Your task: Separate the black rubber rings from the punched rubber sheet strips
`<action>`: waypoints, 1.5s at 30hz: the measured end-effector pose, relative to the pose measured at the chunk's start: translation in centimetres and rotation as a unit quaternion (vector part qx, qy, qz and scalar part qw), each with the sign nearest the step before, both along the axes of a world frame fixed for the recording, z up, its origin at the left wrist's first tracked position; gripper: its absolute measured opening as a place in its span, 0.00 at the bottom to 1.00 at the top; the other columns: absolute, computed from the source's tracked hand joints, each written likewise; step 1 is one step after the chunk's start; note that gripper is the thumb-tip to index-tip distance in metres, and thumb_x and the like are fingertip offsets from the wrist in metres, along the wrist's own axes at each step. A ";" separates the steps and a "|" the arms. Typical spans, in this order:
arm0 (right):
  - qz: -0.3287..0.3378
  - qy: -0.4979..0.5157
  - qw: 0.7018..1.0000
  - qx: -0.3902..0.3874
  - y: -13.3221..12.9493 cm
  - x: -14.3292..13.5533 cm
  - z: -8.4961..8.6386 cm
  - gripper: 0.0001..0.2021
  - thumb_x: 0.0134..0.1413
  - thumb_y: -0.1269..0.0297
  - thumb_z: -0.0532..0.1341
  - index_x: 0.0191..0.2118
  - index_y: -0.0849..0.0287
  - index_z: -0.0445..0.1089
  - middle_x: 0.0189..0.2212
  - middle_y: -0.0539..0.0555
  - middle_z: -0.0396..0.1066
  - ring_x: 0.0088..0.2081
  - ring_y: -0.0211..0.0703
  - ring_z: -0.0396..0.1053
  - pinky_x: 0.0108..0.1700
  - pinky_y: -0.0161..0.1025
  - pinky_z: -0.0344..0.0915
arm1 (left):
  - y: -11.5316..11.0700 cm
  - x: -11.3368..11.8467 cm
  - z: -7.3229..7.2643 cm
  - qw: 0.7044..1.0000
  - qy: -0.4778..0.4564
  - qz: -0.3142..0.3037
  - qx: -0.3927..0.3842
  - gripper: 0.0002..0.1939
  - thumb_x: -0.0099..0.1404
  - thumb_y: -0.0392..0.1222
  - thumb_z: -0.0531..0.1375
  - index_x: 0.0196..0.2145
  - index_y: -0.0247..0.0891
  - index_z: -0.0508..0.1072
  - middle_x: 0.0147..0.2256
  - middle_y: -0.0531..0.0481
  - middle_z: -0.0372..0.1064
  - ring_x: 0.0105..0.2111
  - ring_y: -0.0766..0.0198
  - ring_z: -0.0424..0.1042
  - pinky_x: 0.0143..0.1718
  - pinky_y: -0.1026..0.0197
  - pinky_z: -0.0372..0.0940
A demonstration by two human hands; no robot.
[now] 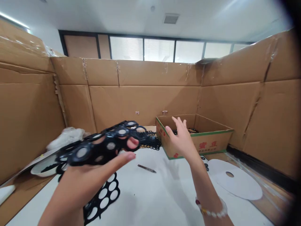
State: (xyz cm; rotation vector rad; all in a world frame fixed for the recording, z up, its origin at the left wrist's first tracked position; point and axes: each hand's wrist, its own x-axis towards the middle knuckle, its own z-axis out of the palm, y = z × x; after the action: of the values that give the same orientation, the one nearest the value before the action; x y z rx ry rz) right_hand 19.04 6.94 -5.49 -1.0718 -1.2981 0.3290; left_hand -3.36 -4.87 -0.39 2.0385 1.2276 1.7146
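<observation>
My left hand (pixel 84 180) holds up a black sheet of joined rings (pixel 103 146), with pale discs showing in several of its holes. The thumb lies along the sheet's near side, and most of the fingers are hidden behind it. Below, another black ring sheet (pixel 103 201) is partly covered by my left wrist and shows bare round holes. My right hand (pixel 181 138) is empty, its fingers apart, in front of the open cardboard box (pixel 190 146). Whether it touches the box rim I cannot tell. Black pieces (pixel 192 130) lie inside the box.
A slim dark tool (pixel 147 168) lies on the white tabletop (pixel 141 194). More black ring sheets (pixel 150 141) lie behind it. A white disc (pixel 235 179) with a centre hole is at the right, a white bowl (pixel 41 169) and clear plastic (pixel 67 138) at the left. Cardboard walls (pixel 141 100) surround the table.
</observation>
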 end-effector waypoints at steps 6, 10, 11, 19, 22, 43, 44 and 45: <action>0.235 -0.144 0.929 0.248 -8.7 -2.5 3.4 0.18 0.64 0.63 0.58 0.59 0.48 0.66 0.60 0.53 0.67 0.63 0.46 0.61 0.64 0.49 0.58 | 0.7 0.9 0.2 0.987 0.095 -0.107 -0.076 0.04 0.55 0.45 0.69 0.31 0.49 0.81 0.33 0.55 0.80 0.35 0.56 0.79 0.39 0.61 0.75; 0.331 -0.233 0.881 0.246 -10.3 -3.2 3.7 0.19 0.57 0.67 0.66 0.54 0.56 0.69 0.49 0.56 0.74 0.50 0.45 0.71 0.51 0.41 0.69 | 0.5 0.8 0.6 0.961 0.117 -0.218 -0.127 0.03 0.56 0.39 0.67 0.30 0.47 0.80 0.28 0.55 0.78 0.28 0.61 0.78 0.26 0.67 0.72; 0.329 -0.234 0.885 0.232 -10.3 -3.3 3.5 0.18 0.57 0.66 0.66 0.53 0.57 0.69 0.47 0.56 0.74 0.48 0.45 0.71 0.49 0.41 0.70 | 0.4 0.6 0.7 0.955 0.128 -0.232 -0.135 0.04 0.57 0.39 0.66 0.31 0.46 0.80 0.28 0.54 0.78 0.28 0.61 0.78 0.26 0.67 0.72; 0.232 -0.200 0.917 0.256 -9.6 -4.5 2.8 0.06 0.62 0.66 0.61 0.44 0.56 0.72 0.34 0.53 0.75 0.34 0.40 0.70 0.37 0.38 0.68 | 0.7 -0.7 0.3 0.955 0.154 -0.218 -0.125 0.07 0.62 0.43 0.63 0.28 0.43 0.78 0.26 0.50 0.76 0.27 0.59 0.76 0.30 0.62 0.73; 0.218 -0.136 0.941 0.221 -9.6 -4.8 2.8 0.06 0.64 0.66 0.59 0.37 0.57 0.72 0.30 0.51 0.75 0.32 0.37 0.70 0.36 0.36 0.66 | 0.9 -0.5 0.4 0.953 0.131 -0.233 -0.144 0.13 0.67 0.45 0.58 0.28 0.41 0.79 0.27 0.48 0.77 0.28 0.60 0.76 0.32 0.62 0.72; 0.490 0.229 0.840 -0.055 -8.5 -7.0 2.3 0.21 0.56 0.42 0.62 0.32 0.54 0.57 0.20 0.41 0.59 0.19 0.31 0.58 0.22 0.31 0.59 | 1.2 2.3 -0.6 0.968 0.057 -0.238 -0.064 0.13 0.68 0.37 0.56 0.24 0.41 0.68 0.23 0.58 0.64 0.24 0.70 0.62 0.26 0.69 0.60; 0.472 0.233 0.849 -0.041 -8.4 -7.1 2.3 0.21 0.56 0.42 0.62 0.31 0.54 0.57 0.19 0.41 0.59 0.19 0.31 0.57 0.22 0.31 0.58 | 1.3 2.3 -0.5 0.965 0.047 -0.249 -0.062 0.13 0.68 0.36 0.55 0.24 0.41 0.69 0.23 0.58 0.65 0.24 0.70 0.63 0.27 0.69 0.60; 0.452 0.232 0.861 -0.028 -8.3 -7.1 2.2 0.21 0.56 0.43 0.62 0.30 0.54 0.56 0.19 0.41 0.59 0.18 0.30 0.56 0.21 0.31 0.57 | 1.5 2.4 -0.5 0.962 0.041 -0.262 -0.060 0.14 0.68 0.35 0.55 0.24 0.41 0.69 0.24 0.58 0.65 0.25 0.70 0.63 0.27 0.70 0.59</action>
State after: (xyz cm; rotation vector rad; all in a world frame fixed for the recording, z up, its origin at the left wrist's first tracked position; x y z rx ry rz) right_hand 11.96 -1.34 -3.27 -0.3050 -1.2681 1.2572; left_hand -0.95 -3.37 -0.86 2.1266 0.6943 1.2872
